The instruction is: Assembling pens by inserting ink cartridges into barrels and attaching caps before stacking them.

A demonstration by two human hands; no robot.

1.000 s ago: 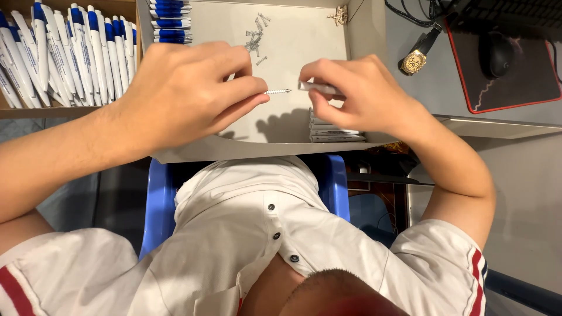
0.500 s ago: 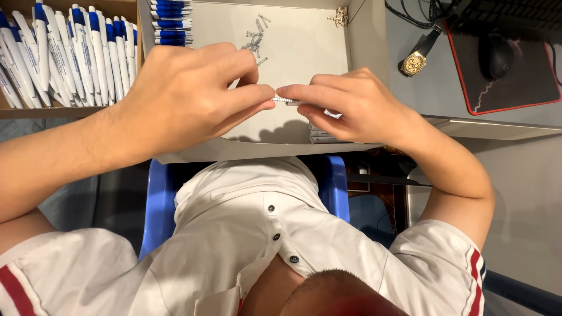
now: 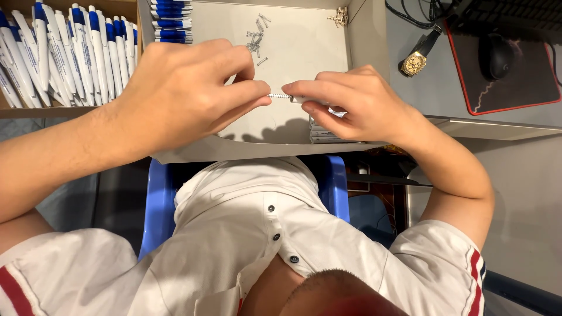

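Left hand (image 3: 181, 93) pinches a small spring (image 3: 280, 96), long axis horizontal, meeting the white pen part (image 3: 301, 100) pinched in the right hand (image 3: 351, 105).

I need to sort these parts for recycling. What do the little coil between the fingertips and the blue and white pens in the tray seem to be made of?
The coil looks like bare steel wire: thin, grey, with shiny turns, like the loose springs on the white sheet. The pens look like smooth moulded plastic, glossy white barrels with blue ends; their insides are hidden.
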